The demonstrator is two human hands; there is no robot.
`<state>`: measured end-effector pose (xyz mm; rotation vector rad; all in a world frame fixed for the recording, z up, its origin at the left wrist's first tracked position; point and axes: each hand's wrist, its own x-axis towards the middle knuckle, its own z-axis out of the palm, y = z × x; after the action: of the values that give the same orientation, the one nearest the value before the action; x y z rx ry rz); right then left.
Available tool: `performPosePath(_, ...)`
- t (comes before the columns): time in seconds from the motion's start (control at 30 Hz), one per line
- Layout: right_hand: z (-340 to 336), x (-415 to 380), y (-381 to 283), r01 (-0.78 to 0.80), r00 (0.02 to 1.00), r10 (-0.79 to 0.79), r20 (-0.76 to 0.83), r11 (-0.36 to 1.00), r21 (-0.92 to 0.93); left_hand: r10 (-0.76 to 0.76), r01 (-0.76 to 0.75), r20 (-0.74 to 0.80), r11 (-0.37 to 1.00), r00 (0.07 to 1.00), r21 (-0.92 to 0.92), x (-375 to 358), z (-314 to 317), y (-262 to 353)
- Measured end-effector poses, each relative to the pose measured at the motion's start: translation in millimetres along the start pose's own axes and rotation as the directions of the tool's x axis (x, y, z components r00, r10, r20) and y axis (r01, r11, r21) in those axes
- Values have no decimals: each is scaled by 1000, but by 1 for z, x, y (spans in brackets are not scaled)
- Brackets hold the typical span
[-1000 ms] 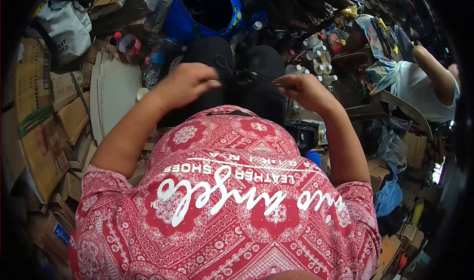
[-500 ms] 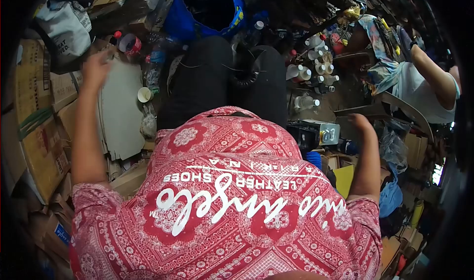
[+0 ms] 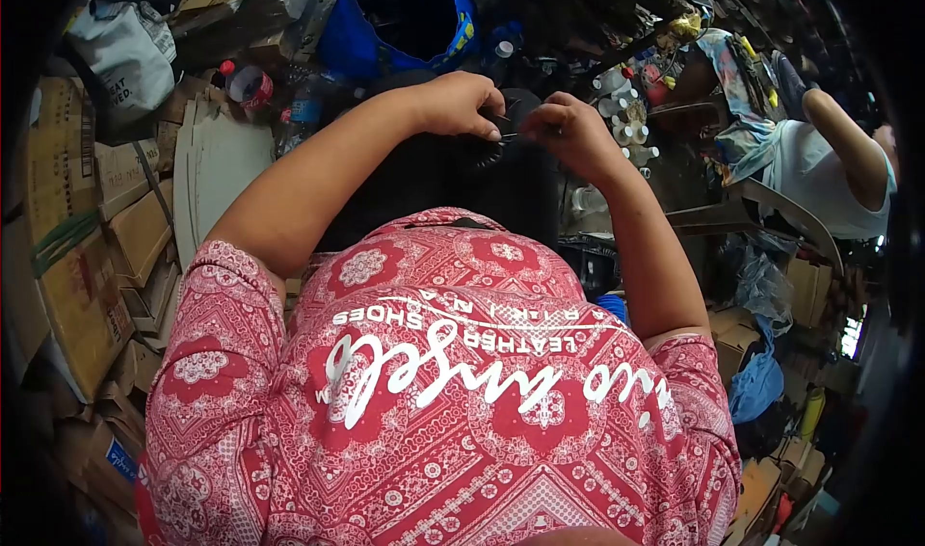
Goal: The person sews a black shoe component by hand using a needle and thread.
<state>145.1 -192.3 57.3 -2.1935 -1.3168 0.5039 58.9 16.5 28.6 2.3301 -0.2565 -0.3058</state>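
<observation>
Thin strand (image 3: 510,137) seen at upper centre, between hands, above black piece (image 3: 488,159). Left hand (image 3: 461,103) half-curled, hold cannot be told; right-hand (image 3: 575,135) fingers pinched, strand apparently gripped. Strand-working judged underway; steady, controlled pull judged required.

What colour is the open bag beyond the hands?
The open bag is mostly blue, shown in the head view.

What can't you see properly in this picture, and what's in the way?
All in the head view:
Thin strand between the left hand and right hand: too small to tell what it is.
Inside of the blue bag: dark shadow, and the top edge cuts the bag off.
Print on the tall brown cardboard: too blurred to read fully.
</observation>
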Motion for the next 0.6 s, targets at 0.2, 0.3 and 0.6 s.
performPosePath(0.2,7,-3,1,22,999,-24,28,996,85,27,-6,64,950,998,-312,11,9,-14)
performPosePath(0.3,20,-12,8,2,1000,2,-26,985,174,-40,84,119,920,992,-383,10,8,-12)
performPosePath(0.6,30,-35,-13,-48,987,69,-142,988,145,33,74,283,929,959,-362,7,3,-9)
